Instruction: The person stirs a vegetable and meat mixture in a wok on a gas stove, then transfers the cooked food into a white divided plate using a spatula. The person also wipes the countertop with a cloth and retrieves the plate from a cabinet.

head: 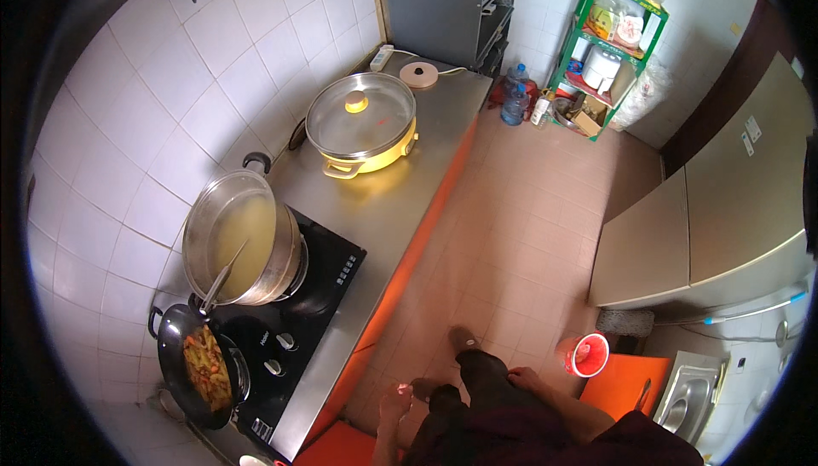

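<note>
My left hand (395,402) is raised beside the stove counter, its fingers curled. A small pale spot shows at the fingertips, too small to tell what it is. My right hand (525,378) hangs by my thigh, and its palm is hidden. To the left, a black wok (167,357) holds cooked vegetables (208,367) on a black Haier gas stove (319,274). Behind it stands a tall steel pot (275,274) with cloudy yellowish liquid (239,242). A metal-handled utensil (220,284) leans inside the pot against its rim.
A yellow electric pan (383,158) with a glass lid (358,130) sits farther along the steel counter (339,207). A red bucket (586,355) is on the floor at right, near the sink (677,402). A refrigerator (735,210) and a green shelf rack (572,44) stand beyond.
</note>
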The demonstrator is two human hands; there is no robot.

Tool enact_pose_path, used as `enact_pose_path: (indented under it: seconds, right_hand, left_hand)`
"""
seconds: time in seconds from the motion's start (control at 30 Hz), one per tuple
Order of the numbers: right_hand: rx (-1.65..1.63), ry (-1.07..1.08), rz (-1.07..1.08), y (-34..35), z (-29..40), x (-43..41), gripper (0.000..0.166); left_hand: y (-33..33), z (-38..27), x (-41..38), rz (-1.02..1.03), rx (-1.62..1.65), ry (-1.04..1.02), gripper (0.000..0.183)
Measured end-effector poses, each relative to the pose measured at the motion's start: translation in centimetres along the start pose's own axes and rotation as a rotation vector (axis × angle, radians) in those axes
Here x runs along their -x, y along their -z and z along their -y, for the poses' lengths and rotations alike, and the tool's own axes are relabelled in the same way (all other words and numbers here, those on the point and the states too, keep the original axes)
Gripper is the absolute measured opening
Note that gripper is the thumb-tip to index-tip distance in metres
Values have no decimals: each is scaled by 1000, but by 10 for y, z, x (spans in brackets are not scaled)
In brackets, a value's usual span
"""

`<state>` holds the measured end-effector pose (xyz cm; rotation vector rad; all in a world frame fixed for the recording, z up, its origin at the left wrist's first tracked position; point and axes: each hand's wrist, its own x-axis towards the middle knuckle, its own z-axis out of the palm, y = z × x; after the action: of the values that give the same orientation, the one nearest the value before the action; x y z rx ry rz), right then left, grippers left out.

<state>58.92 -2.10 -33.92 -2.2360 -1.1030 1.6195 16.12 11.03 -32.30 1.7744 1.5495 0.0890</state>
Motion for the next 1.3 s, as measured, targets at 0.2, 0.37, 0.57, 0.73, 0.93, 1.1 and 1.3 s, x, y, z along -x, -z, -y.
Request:
enact_pose_path:
  seconds: [0.2, 0.37, 0.57, 0.73, 0.93, 1.1, 1.3]
  right_hand:
    - [106, -19, -43, -3, -37, 1, 41]
    - [160, 32, -36, 1, -33, -5, 43]
    - [-142, -99, -89, 53, -28, 9, 47]
    - [-92, -71, -101, 86, -15, -22, 47]
    - [-260, -82, -91, 83, -12, -15, 46]
    - [-361, -144, 46, 107, 7, 13, 46]
    - [-373, -114, -332, 58, -20, 26, 53]
  left_hand:
    - [58, -86, 4, 95, 515, 413, 27]
    - [-4, -22, 1, 239, 431, 417, 29]
    - [-19, -41, -61, 594, 309, 558, 27]
    - [-20, -51, -132, 105, 158, 87, 27]
    - [71, -237, -293, -54, -326, -315, 48]
    - [59, -309, -411, -156, -189, -329, 66]
    - [-15, -306, -501, -326, -355, -258, 85]
